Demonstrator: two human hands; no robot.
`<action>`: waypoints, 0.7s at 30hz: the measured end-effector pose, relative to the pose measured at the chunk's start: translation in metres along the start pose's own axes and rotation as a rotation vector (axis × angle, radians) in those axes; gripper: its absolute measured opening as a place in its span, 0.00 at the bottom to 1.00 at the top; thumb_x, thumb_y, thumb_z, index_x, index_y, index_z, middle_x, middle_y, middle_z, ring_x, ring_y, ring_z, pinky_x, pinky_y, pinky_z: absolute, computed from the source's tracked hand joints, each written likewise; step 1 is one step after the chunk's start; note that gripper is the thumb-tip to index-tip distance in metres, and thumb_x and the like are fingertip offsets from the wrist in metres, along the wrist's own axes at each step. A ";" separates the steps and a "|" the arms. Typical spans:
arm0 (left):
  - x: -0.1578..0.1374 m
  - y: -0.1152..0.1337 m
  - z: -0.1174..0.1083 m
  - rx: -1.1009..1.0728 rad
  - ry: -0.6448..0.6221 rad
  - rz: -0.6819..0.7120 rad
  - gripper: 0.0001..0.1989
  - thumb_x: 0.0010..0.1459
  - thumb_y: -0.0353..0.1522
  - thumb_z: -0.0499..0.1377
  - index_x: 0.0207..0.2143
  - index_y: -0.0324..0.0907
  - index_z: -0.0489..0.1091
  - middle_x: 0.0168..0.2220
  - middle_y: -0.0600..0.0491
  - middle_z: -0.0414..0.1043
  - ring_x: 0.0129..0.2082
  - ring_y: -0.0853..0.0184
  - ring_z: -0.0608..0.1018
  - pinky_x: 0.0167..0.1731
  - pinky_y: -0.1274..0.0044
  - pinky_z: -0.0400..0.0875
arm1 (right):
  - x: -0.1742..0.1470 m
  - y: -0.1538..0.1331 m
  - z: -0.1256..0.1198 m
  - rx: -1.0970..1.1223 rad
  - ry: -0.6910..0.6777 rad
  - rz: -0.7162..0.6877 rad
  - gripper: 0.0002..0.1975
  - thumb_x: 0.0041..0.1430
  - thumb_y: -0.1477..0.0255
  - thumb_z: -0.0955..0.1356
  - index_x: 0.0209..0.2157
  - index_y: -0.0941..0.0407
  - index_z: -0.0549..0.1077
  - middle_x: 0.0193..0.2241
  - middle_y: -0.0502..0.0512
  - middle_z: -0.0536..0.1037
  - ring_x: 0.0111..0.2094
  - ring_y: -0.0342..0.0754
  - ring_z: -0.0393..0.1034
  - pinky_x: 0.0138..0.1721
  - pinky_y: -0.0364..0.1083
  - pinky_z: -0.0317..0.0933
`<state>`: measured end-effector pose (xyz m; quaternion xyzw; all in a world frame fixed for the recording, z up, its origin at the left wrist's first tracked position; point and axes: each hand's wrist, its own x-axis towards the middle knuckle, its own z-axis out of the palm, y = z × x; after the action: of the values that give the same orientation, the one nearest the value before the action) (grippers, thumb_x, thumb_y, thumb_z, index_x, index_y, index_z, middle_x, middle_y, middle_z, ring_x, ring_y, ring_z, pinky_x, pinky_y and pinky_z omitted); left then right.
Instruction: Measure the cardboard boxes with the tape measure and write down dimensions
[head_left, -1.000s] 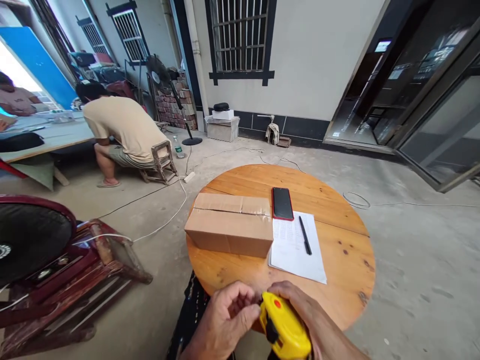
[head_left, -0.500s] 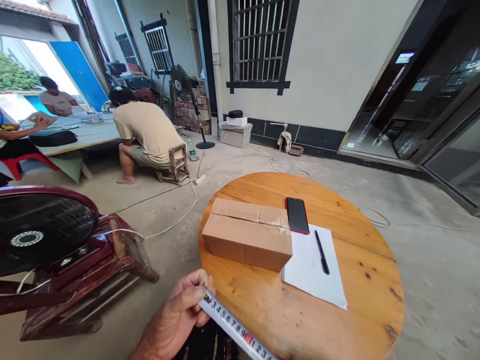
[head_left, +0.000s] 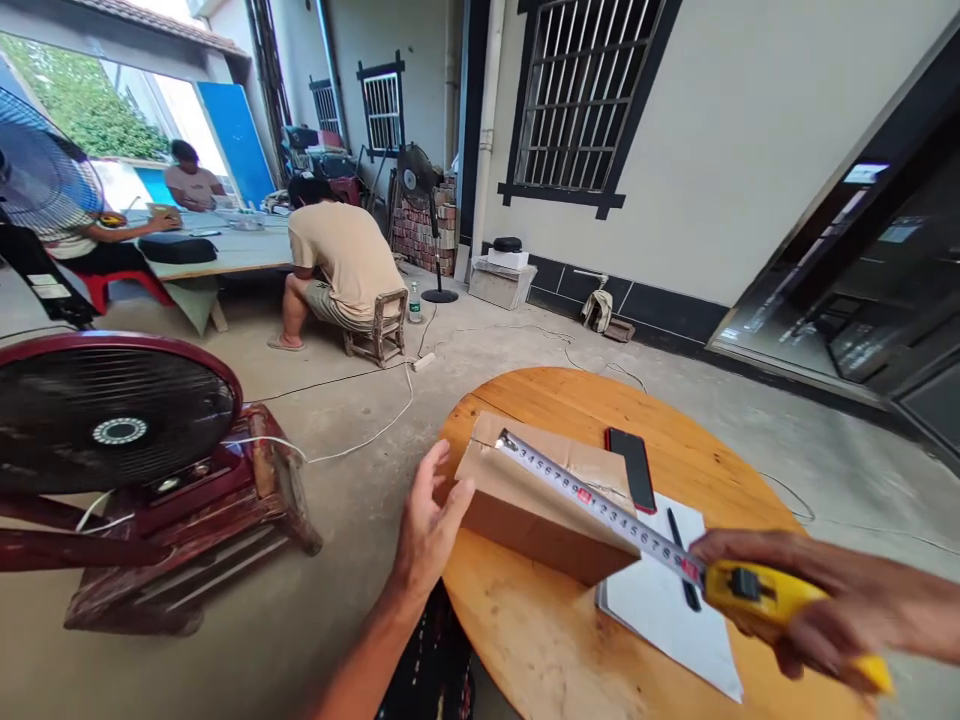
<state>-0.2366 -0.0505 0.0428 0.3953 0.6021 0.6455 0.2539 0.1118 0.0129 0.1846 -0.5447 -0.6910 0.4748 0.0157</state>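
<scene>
Right of the box [head_left: 525,527], a tape measure [head_left: 772,597] is clasped by the right grip [head_left: 862,600]; left of it, the left grip [head_left: 429,525] is spread.

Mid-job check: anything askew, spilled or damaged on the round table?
The blade of the yellow tape measure slants across the cardboard box rather than following its long edge, and crosses in front of the pen. No spill or clear damage shows.

Lower right: the right hand [head_left: 829,600] grips a yellow tape measure [head_left: 765,597], its blade [head_left: 581,492] extending diagonally over a cardboard box [head_left: 532,525]. Lower centre: the left hand [head_left: 427,525], fingers parted, near the box's left end. Right of centre: a phone [head_left: 631,465] and papers [head_left: 656,610]. Lower left: a fan [head_left: 120,395].
</scene>
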 end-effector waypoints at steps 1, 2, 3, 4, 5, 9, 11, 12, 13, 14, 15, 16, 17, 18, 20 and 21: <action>0.005 -0.002 0.006 -0.036 -0.024 -0.008 0.31 0.58 0.44 0.58 0.61 0.41 0.58 0.60 0.42 0.63 0.58 0.55 0.68 0.55 0.68 0.64 | 0.008 -0.019 -0.009 0.027 -0.166 0.056 0.30 0.32 0.73 0.66 0.44 0.47 0.79 0.32 0.59 0.80 0.28 0.54 0.78 0.29 0.47 0.69; 0.008 -0.004 0.012 -0.064 -0.044 -0.015 0.32 0.59 0.43 0.57 0.61 0.40 0.58 0.61 0.41 0.62 0.59 0.55 0.67 0.55 0.67 0.63 | 0.017 -0.036 -0.016 0.044 -0.201 0.065 0.29 0.35 0.71 0.66 0.44 0.48 0.79 0.30 0.57 0.79 0.26 0.52 0.77 0.27 0.46 0.67; 0.010 -0.005 0.017 -0.081 -0.054 -0.018 0.31 0.59 0.43 0.56 0.62 0.39 0.57 0.61 0.41 0.62 0.60 0.55 0.66 0.56 0.67 0.63 | 0.025 -0.050 -0.021 0.049 -0.252 0.072 0.29 0.36 0.71 0.66 0.45 0.49 0.78 0.30 0.56 0.79 0.26 0.50 0.77 0.28 0.45 0.66; 0.010 -0.005 0.021 -0.087 -0.053 -0.014 0.30 0.60 0.42 0.55 0.62 0.39 0.57 0.61 0.41 0.62 0.61 0.55 0.65 0.57 0.66 0.62 | 0.032 -0.061 -0.024 0.062 -0.252 0.057 0.28 0.38 0.70 0.66 0.46 0.50 0.77 0.30 0.56 0.79 0.24 0.49 0.76 0.26 0.43 0.65; 0.010 -0.005 0.025 -0.084 -0.041 -0.004 0.29 0.61 0.41 0.54 0.62 0.39 0.57 0.62 0.42 0.61 0.61 0.55 0.65 0.58 0.66 0.61 | 0.039 -0.069 -0.025 0.068 -0.263 0.045 0.28 0.39 0.70 0.65 0.46 0.51 0.77 0.30 0.55 0.78 0.24 0.47 0.76 0.24 0.42 0.63; 0.007 -0.001 0.030 -0.024 0.048 0.056 0.30 0.61 0.37 0.53 0.64 0.41 0.53 0.64 0.43 0.58 0.63 0.55 0.62 0.60 0.65 0.59 | 0.060 -0.085 -0.025 0.042 -0.337 0.069 0.28 0.41 0.71 0.65 0.48 0.55 0.74 0.26 0.54 0.77 0.22 0.48 0.75 0.17 0.38 0.55; 0.007 -0.001 0.030 0.027 0.071 0.115 0.29 0.61 0.35 0.52 0.64 0.41 0.53 0.64 0.44 0.57 0.63 0.56 0.62 0.61 0.64 0.57 | 0.067 -0.088 -0.027 -0.005 -0.336 0.093 0.28 0.42 0.71 0.65 0.49 0.55 0.73 0.23 0.52 0.76 0.21 0.47 0.74 0.15 0.38 0.54; 0.008 -0.001 0.030 0.054 0.073 0.152 0.28 0.61 0.35 0.52 0.64 0.42 0.55 0.64 0.44 0.58 0.63 0.56 0.62 0.61 0.64 0.56 | 0.070 -0.088 -0.030 -0.025 -0.331 0.096 0.27 0.42 0.70 0.66 0.49 0.55 0.73 0.23 0.51 0.75 0.20 0.47 0.73 0.15 0.38 0.54; 0.009 -0.002 0.030 0.081 0.070 0.186 0.26 0.62 0.34 0.51 0.62 0.42 0.57 0.63 0.45 0.59 0.63 0.57 0.62 0.62 0.64 0.56 | 0.073 -0.088 -0.033 -0.044 -0.341 0.095 0.26 0.43 0.70 0.66 0.48 0.55 0.74 0.23 0.51 0.76 0.20 0.47 0.73 0.15 0.38 0.56; 0.010 -0.003 0.030 0.104 0.067 0.215 0.25 0.61 0.35 0.51 0.61 0.42 0.60 0.63 0.46 0.60 0.63 0.57 0.62 0.62 0.65 0.55 | 0.074 -0.087 -0.036 -0.058 -0.358 0.088 0.25 0.43 0.70 0.67 0.48 0.55 0.74 0.23 0.51 0.76 0.20 0.47 0.73 0.16 0.38 0.57; 0.011 -0.003 0.030 0.122 0.064 0.234 0.23 0.61 0.35 0.51 0.59 0.42 0.63 0.62 0.46 0.61 0.63 0.57 0.62 0.62 0.65 0.55 | 0.076 -0.086 -0.039 -0.062 -0.377 0.071 0.25 0.44 0.69 0.67 0.47 0.55 0.75 0.24 0.52 0.77 0.20 0.46 0.73 0.16 0.38 0.58; 0.012 -0.004 0.031 0.137 0.063 0.243 0.22 0.61 0.36 0.51 0.57 0.42 0.65 0.62 0.46 0.61 0.63 0.57 0.62 0.62 0.66 0.55 | 0.077 -0.083 -0.042 -0.055 -0.402 0.050 0.24 0.44 0.69 0.68 0.47 0.55 0.75 0.25 0.52 0.77 0.21 0.46 0.73 0.16 0.38 0.59; 0.012 -0.004 0.031 0.149 0.066 0.243 0.22 0.61 0.37 0.51 0.57 0.42 0.66 0.62 0.46 0.61 0.63 0.58 0.62 0.62 0.66 0.55 | 0.078 -0.081 -0.044 -0.043 -0.419 0.025 0.23 0.45 0.69 0.68 0.46 0.55 0.76 0.26 0.52 0.78 0.21 0.46 0.74 0.17 0.39 0.61; 0.012 -0.004 0.031 0.158 0.071 0.237 0.22 0.61 0.37 0.51 0.56 0.42 0.66 0.62 0.47 0.61 0.62 0.58 0.63 0.62 0.67 0.56 | 0.078 -0.078 -0.046 -0.029 -0.425 0.004 0.23 0.45 0.69 0.68 0.46 0.55 0.76 0.27 0.53 0.78 0.22 0.46 0.74 0.17 0.39 0.62; 0.012 -0.004 0.032 0.173 0.082 0.228 0.23 0.62 0.38 0.51 0.57 0.42 0.65 0.62 0.47 0.62 0.62 0.58 0.63 0.62 0.68 0.56 | 0.078 -0.074 -0.047 -0.007 -0.421 -0.008 0.23 0.45 0.70 0.69 0.47 0.56 0.76 0.27 0.53 0.78 0.21 0.46 0.73 0.18 0.39 0.63; 0.012 -0.003 0.032 0.178 0.087 0.227 0.23 0.62 0.38 0.51 0.58 0.42 0.65 0.62 0.47 0.62 0.62 0.58 0.63 0.62 0.68 0.56 | 0.078 -0.073 -0.047 0.003 -0.416 -0.001 0.23 0.45 0.70 0.70 0.46 0.57 0.76 0.26 0.53 0.78 0.20 0.46 0.73 0.17 0.39 0.62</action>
<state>-0.2174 -0.0223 0.0407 0.4532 0.6189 0.6308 0.1168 0.0516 0.1063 0.2206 -0.4346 -0.6788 0.5783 -0.1263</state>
